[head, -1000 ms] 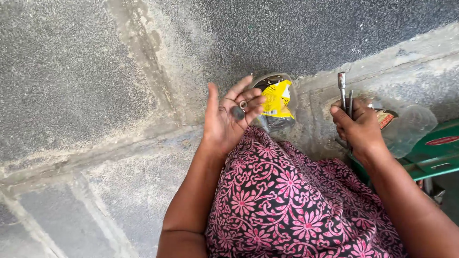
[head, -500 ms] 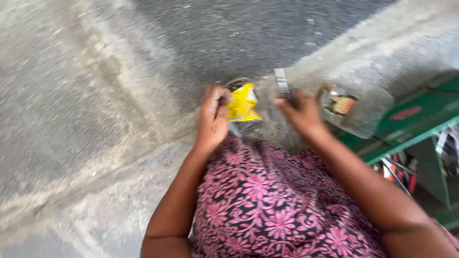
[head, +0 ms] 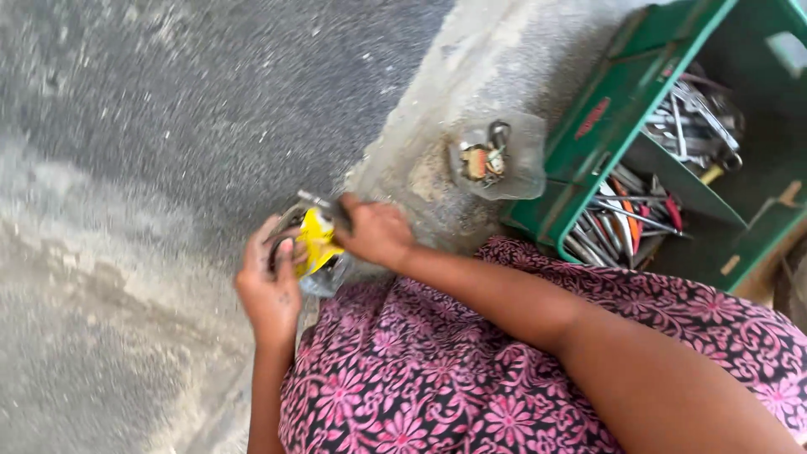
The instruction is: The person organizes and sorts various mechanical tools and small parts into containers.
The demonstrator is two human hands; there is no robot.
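My left hand grips a small clear container with a yellow wrapper in it, held low over the concrete ground in front of my pink flowered garment. My right hand is closed around a thin metal tool whose end pokes into the top of that container. The tool's far end is hidden among the contents.
A clear plastic bag with small metal parts lies on the concrete kerb. A green metal toolbox stands open at the right, full of several wrenches and screwdrivers. Dark asphalt spreads to the left.
The view has swung right, bringing the green toolbox fully in. My right hand carried the metal tool from beside the plastic bag over to the container in my left hand.
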